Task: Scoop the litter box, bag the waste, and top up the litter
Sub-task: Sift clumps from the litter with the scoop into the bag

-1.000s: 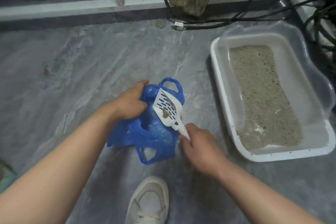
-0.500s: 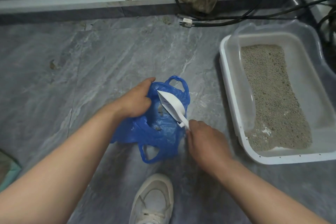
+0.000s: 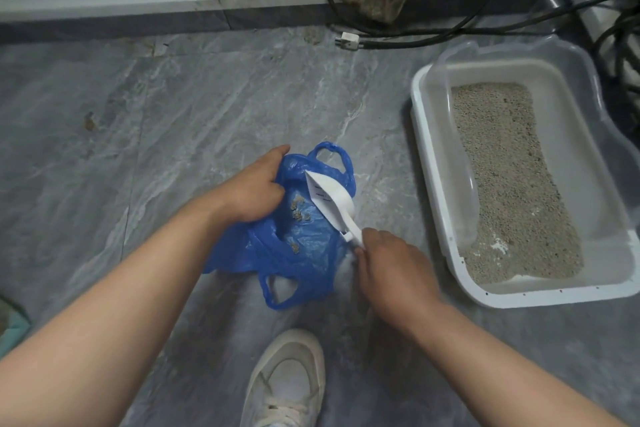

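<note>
While my left hand (image 3: 254,189) gripped the rim of the crumpled blue plastic carrier bag (image 3: 294,246) on the grey marbled floor tiles (image 3: 173,114), its mouth gaped and grey litter clumps (image 3: 298,210) lay inside. Over that mouth I held the white slotted plastic scoop (image 3: 329,199) tipped on its side, my right hand (image 3: 391,269) curled round its handle. Further right stood the white rectangular litter box (image 3: 433,156), a strip of pale grey litter (image 3: 512,184) in it. I could read no writing anywhere.
</note>
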Tool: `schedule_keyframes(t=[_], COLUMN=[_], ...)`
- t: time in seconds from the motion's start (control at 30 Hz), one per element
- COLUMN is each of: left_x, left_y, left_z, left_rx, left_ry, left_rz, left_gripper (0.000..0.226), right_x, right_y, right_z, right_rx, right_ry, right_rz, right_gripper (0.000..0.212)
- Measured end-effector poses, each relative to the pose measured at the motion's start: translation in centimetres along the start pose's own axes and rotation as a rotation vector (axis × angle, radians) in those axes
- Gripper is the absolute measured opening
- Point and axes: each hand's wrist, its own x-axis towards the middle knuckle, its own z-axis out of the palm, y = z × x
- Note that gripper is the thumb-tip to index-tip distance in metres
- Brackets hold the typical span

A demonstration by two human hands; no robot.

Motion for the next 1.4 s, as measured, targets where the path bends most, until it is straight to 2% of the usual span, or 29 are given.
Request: schedule_keyframes(t=[0.07, 0.13, 0.2, 0.3, 0.37, 0.53, 0.67, 0.8, 0.9, 1.07, 1.4], left_x=[-0.1, -0.1, 0.0, 0.5, 0.9, 3.0, 4.7, 5.4, 6.1, 7.4, 7.6], left_y=[0.3, 0.8, 1.6, 3.9, 5.9, 11.3, 15.2, 18.6, 20.1, 20.1, 17.7], left_z=[-0.1, -0.4, -0.7, -1.1, -0.9, 1.9, 5.4, 8.8, 10.8, 13.1, 12.5], left_rx=[0.001, 0.007, 0.013, 0.029, 0.043, 0.048, 0.074, 0.163, 0.251, 0.413, 0.279], left_ry=[0.003, 0.017, 0.059, 0.153, 0.202, 0.216, 0.166, 0.129, 0.139, 0.120, 0.118], left_rz=[0.016, 0.047, 0.092, 0.208, 0.299, 0.449, 0.537, 0.622, 0.665, 0.636, 0.671], left_gripper=[0.083, 0.082, 0.079, 0.073, 0.068, 0.064, 0.072, 0.079, 0.078, 0.074, 0.084], right_x=[-0.2, -0.4, -0.3, -0.3, -0.3, -0.2, -0.4, -0.9, -1.4, -2.2, -1.4], right_y=[0.3, 0.6, 0.9, 1.2, 1.5, 3.7, 8.1, 13.3, 15.8, 17.2, 15.8], right_z=[-0.3, -1.2, -2.5, -5.1, -7.3, -12.3, -14.4, -14.1, -13.3, -12.1, -11.6], right_rx=[0.086, 0.276, 0.520, 0.965, 1.196, 1.432, 1.455, 1.353, 1.261, 1.087, 0.989], right_ry=[0.039, 0.084, 0.103, 0.043, 0.048, 0.216, 0.346, 0.348, 0.277, 0.069, -0.194], right_rz=[0.004, 0.032, 0.125, 0.291, 0.323, 0.349, 0.493, 0.696, 0.826, 0.948, 0.900], right_gripper=[0.018, 0.017, 0.019, 0.017, 0.015, 0.019, 0.017, 0.013, 0.012, 0.017, 0.016])
